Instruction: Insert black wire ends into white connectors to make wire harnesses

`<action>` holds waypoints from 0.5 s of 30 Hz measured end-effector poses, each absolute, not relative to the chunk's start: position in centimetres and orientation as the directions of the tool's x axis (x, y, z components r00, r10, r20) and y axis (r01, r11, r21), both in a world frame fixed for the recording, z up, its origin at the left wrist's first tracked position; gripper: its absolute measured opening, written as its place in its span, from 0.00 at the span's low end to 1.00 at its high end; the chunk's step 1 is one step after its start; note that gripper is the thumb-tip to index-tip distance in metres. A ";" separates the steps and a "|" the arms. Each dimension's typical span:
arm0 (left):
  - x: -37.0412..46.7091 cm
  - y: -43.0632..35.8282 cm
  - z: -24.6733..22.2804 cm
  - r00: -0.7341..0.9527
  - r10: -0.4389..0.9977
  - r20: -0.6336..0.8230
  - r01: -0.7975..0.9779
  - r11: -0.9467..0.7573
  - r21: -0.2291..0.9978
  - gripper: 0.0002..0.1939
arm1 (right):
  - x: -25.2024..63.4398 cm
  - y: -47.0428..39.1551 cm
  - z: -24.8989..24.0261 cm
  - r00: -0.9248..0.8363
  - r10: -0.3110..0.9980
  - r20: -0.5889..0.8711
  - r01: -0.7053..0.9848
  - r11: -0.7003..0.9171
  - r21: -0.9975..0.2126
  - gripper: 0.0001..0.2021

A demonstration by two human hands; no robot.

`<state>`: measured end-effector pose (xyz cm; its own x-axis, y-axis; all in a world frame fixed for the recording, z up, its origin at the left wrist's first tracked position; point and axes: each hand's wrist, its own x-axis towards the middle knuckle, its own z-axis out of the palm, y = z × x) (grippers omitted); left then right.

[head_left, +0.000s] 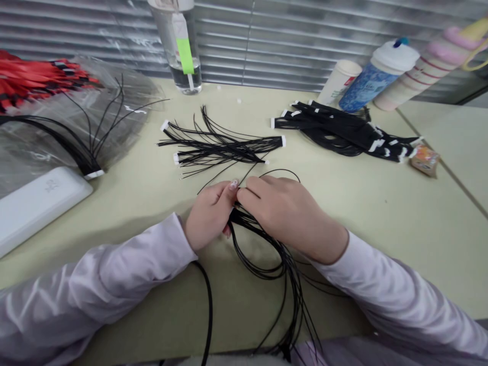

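Close together at the middle of the table, my left hand (209,216) and my right hand (292,213) are both closed on a bundle of thin black wires (263,264). My left thumb presses on top, near the bundle's upper end, and my right fingers pinch beside it. What lies right between the fingertips is hidden. From my hands the wires loop down and hang over the table's front edge. Just beyond lies a loose pile of short black wires (224,145) with white connectors at their ends. A thicker black cable (208,305) runs below my left wrist.
More black wire harnesses (343,129) lie at the back right beside a small orange packet (424,160). Cups and bottles, among them a blue tumbler (368,79), line the blinds. At left are a white power bank (41,206), a plastic bag (125,124) and red wires (38,79).
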<state>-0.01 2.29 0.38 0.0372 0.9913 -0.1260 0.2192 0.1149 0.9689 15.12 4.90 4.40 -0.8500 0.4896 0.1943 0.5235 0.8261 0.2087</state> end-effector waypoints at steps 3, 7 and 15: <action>0.0 2.3 0.2 -0.008 0.991 -0.131 0.206 0.130 0.970 0.21 | 15.5 5.4 4.8 -0.831 0.528 0.176 0.555 0.808 0.197 0.08; -0.1 2.7 -0.2 -0.098 0.973 -0.207 0.093 0.216 0.972 0.22 | 16.8 6.4 6.4 -0.772 0.622 0.129 0.635 0.764 0.118 0.08; -0.2 3.2 -1.0 -0.179 0.949 -0.261 -0.060 0.254 0.965 0.23 | 20.0 6.9 9.7 -0.653 0.724 0.221 0.751 0.657 0.066 0.07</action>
